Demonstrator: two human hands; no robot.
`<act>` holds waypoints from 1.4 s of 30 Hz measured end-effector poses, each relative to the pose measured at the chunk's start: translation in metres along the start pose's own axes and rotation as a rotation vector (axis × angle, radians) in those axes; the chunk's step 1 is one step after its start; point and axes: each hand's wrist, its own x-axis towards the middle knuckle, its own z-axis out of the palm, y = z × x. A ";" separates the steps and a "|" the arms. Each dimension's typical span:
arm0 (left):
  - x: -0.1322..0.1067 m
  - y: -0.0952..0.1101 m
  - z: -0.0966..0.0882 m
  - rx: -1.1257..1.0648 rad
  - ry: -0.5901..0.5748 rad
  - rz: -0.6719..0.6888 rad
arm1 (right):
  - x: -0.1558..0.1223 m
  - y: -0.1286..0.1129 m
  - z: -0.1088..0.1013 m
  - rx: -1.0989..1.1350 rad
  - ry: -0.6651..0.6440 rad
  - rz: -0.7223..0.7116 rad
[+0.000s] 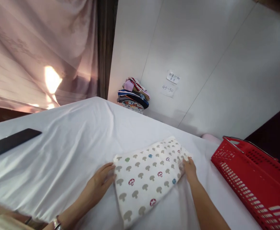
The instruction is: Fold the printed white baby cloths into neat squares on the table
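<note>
Operator: Where does the cloth lie?
Watcher: Between your two hands, on the white-covered desk (75, 140). The cloth (144, 177) is white with printed mushrooms, mostly grey, a few red, blue or green. It slants from near left to far right.
Operator: And the left hand?
Watcher: Your left hand (102, 179) comes in from the near left, its fingertips touching the left edge of the cloth, close to the far corner. Your thumb stands a little apart from the forefinger; whether they grip the edge, you can't tell from here. A bracelet (56, 223) circles that wrist.
Operator: The right?
Watcher: Your right hand (189, 166) is at the opposite end, fingers drawn in narrow, pinching the cloth by its right edge.
Operator: What's around?
Watcher: To your right, a red basket (247, 179), apart from the cloth. At your far left, a black slab (12, 143). At the far edge of the desk, a pile (133, 95) of fabrics beside the wall (197, 41).
</note>
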 end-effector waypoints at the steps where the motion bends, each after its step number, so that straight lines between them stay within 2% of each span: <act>1: 0.007 0.001 0.001 0.026 -0.006 -0.008 | -0.010 0.010 0.000 -0.013 -0.006 0.004; 5: 0.040 0.008 0.008 0.162 -0.060 -0.043 | -0.044 0.034 -0.002 -0.066 -0.067 -0.039; 9: 0.067 0.018 0.016 0.319 -0.108 -0.112 | -0.066 0.042 -0.003 -0.109 -0.160 -0.147; 12: 0.076 0.025 0.017 0.413 -0.150 -0.079 | -0.075 0.041 -0.002 -0.148 -0.193 -0.193; 15: 0.077 0.031 0.014 0.504 -0.127 0.014 | -0.076 0.040 -0.002 -0.155 -0.181 -0.195; 18: 0.077 0.045 0.007 0.467 -0.117 0.003 | -0.074 0.044 0.000 -0.133 -0.156 -0.220; 21: 0.070 0.080 0.002 0.226 -0.149 -0.079 | -0.071 0.048 0.002 -0.104 -0.149 -0.245; 22: 0.064 0.096 0.003 0.131 -0.168 -0.064 | -0.070 0.048 0.002 -0.091 -0.152 -0.245; 24: 0.046 0.129 0.008 -0.011 -0.208 0.056 | -0.069 0.043 0.001 -0.053 -0.154 -0.231; 25: 0.035 0.144 0.013 -0.056 -0.265 0.156 | -0.069 0.038 -0.001 -0.027 -0.146 -0.218; 28: 0.003 0.172 0.032 -0.144 -0.443 0.392 | -0.082 0.013 -0.013 0.117 -0.123 -0.114; 29: -0.005 0.175 0.039 -0.159 -0.485 0.436 | -0.092 0.003 -0.018 0.195 -0.154 -0.045; 31: -0.015 0.173 0.049 -0.189 -0.539 0.441 | -0.120 -0.017 -0.030 0.379 -0.330 0.153; 34: -0.019 0.166 0.057 -0.269 -0.534 0.314 | -0.172 -0.038 -0.042 0.573 -0.684 0.360; 36: -0.018 0.164 0.059 -0.325 -0.523 0.200 | -0.202 -0.045 -0.042 0.659 -0.814 0.392; 38: -0.019 0.165 0.059 -0.367 -0.546 0.094 | -0.223 -0.046 -0.039 0.743 -0.864 0.384; 42: -0.019 0.169 0.054 -0.480 -0.638 -0.011 | -0.234 -0.044 -0.031 0.838 -0.805 0.380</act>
